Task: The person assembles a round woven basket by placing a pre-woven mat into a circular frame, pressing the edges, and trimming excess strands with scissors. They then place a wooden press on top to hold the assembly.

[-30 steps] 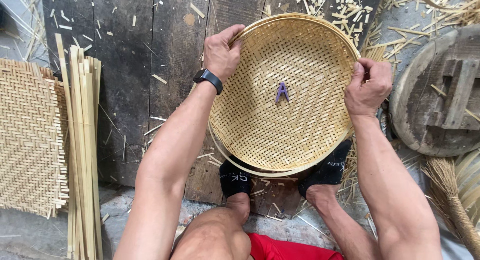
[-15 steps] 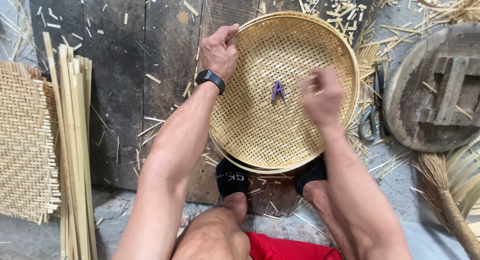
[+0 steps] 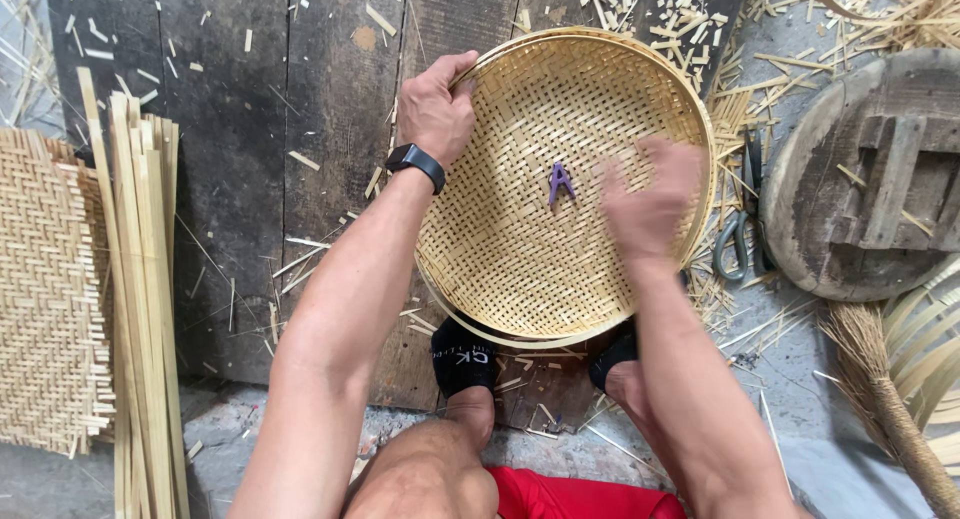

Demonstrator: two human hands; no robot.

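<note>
Head view looks straight down on a round woven bamboo tray (image 3: 520,259) lying on dark wooden floor planks (image 3: 240,179), and every place below is given from that tray. The left hand (image 3: 438,109) sits on its upper-left rim, fingers curled over the edge and clamped on it, which pins the tray flat and keeps it from turning. A black wristwatch (image 3: 416,163) shows just below that grip. The right hand (image 3: 645,204) is over the right part of the weave, blurred, fingers spread and apart, holding nothing that I can make out; whether it touches the weave I cannot tell. A small purple clip (image 3: 560,182) lies on the weave near the centre, just left of that hand. Two feet in black socks (image 3: 465,359) press against the lower rim, apparently bracing it. Beyond the right rim lie scissors (image 3: 738,234) within easy reach, then a round wooden block (image 3: 870,179). Well off to the left lie bamboo strips (image 3: 140,299) and a flat woven mat (image 3: 45,289). Bamboo offcuts are scattered above the tray.
</note>
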